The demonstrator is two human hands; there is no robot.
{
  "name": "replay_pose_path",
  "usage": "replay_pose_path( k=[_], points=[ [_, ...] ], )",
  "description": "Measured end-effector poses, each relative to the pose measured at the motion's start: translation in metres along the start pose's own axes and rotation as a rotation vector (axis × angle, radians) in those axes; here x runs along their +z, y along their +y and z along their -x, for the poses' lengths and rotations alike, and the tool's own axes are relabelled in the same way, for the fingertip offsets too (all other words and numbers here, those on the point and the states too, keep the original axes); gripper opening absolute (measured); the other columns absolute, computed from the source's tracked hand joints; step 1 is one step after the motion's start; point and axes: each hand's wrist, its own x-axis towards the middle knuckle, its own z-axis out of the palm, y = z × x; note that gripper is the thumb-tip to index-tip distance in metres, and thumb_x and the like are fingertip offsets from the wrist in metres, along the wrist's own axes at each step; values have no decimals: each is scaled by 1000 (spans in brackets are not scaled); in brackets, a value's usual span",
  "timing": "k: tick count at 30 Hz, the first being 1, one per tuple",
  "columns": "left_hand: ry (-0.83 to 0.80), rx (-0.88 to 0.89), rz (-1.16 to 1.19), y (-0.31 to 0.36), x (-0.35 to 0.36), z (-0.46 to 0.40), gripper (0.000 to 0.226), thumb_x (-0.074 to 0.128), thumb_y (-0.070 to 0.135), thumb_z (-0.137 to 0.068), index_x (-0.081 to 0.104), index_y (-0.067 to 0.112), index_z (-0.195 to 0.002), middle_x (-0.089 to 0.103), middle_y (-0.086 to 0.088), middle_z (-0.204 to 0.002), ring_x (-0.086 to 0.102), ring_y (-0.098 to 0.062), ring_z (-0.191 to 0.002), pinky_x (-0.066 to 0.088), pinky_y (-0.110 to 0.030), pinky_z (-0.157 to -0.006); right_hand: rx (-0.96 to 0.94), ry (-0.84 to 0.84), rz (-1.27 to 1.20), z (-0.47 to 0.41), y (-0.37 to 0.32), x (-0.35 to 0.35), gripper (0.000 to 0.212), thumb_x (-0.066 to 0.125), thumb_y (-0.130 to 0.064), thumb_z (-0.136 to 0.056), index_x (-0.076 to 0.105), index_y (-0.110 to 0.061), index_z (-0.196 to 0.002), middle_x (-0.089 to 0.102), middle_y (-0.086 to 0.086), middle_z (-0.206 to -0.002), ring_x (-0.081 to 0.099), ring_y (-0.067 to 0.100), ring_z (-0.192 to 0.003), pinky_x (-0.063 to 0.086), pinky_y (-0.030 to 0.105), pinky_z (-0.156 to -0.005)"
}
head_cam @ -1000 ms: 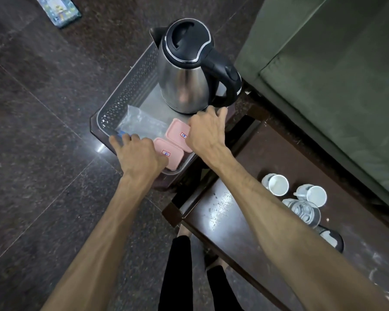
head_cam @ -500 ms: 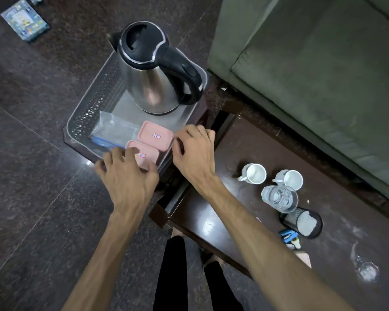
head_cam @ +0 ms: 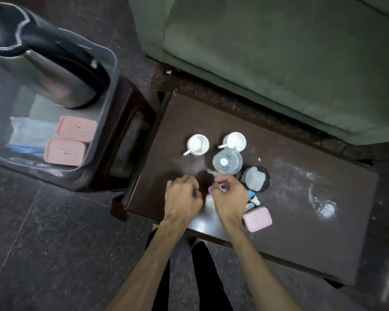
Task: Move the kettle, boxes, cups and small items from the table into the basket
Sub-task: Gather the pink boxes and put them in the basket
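Observation:
My left hand (head_cam: 182, 198) and my right hand (head_cam: 229, 198) hover side by side over the dark table (head_cam: 301, 221), fingers curled. The left holds nothing I can see. The right hand's fingertips are at a tiny purple item (head_cam: 210, 190); whether it is pinched is unclear. Beyond the hands stand two white cups (head_cam: 198, 144) (head_cam: 235, 141), a glass jar (head_cam: 227, 161) and a black mesh cup (head_cam: 255, 178). A pink box (head_cam: 257, 218) and small blue items (head_cam: 252, 196) lie beside my right wrist. The grey basket (head_cam: 103, 122) at left holds the steel kettle (head_cam: 50, 70), two pink boxes (head_cam: 76, 129) (head_cam: 64, 151) and a plastic bag (head_cam: 29, 133).
The basket sits on a dark stool (head_cam: 126, 131) left of the table. A green sofa (head_cam: 279, 63) runs along the table's far side. A small clear glass piece (head_cam: 326, 208) lies on the table's right part amid white smears. The dark stone floor (head_cam: 43, 243) lies at front left.
Both hands have left the basket's near rim and moved right to the table, near the cups and jar. My view has swung right with them.

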Motion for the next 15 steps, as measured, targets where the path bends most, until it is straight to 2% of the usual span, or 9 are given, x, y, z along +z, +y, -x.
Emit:
replay_pose_path(
  k=[3, 6, 8, 10, 12, 15],
  points=[
    [-79, 43, -66, 23, 42, 5, 13, 59, 24, -88, 68, 24, -97, 71, 4, -101, 65, -21, -101, 41, -35, -93, 256, 168, 7, -2, 55, -37, 12, 74, -14, -79, 76, -19, -90, 79, 2, -89, 72, 21, -83, 46, 24, -76],
    [-155, 80, -112, 44, 77, 14, 15, 57, 26, -88, 66, 25, -100, 71, 3, -105, 65, -22, -104, 39, -35, -93, 421, 252, 51, -2, 104, -63, 35, 76, -18, -76, 71, -15, -111, 71, 12, -110, 65, 37, -108, 50, 39, -90],
    [-192, 99, -120, 55, 96, 20, 19, 56, 26, -89, 65, 22, -105, 70, 1, -108, 64, -24, -105, 37, -35, -93, 444, 174, 117, -4, 130, -72, 58, 80, -20, -76, 63, -8, -129, 62, 19, -127, 56, 42, -121, 46, 45, -100],
    [-208, 119, -132, 62, 109, 25, 21, 56, 26, -90, 65, 21, -108, 69, 2, -110, 63, -23, -108, 37, -35, -94, 444, 65, 118, -8, 148, -74, 71, 83, -24, -76, 55, -5, -138, 59, 21, -134, 55, 43, -125, 45, 45, -103],
    [-224, 129, -149, 68, 118, 31, 20, 57, 27, -90, 63, 22, -108, 67, 3, -110, 63, -22, -108, 39, -35, -94, 476, -14, 87, -12, 159, -74, 75, 83, -27, -76, 52, -7, -141, 63, 19, -134, 60, 40, -124, 48, 43, -101],
    [-248, 141, -155, 74, 127, 38, 24, 57, 28, -90, 63, 22, -112, 66, 3, -112, 62, -21, -110, 40, -36, -95, 546, -36, 16, -16, 164, -76, 74, 87, -32, -72, 56, -15, -138, 71, 16, -124, 66, 37, -118, 51, 39, -99]
  ],
)
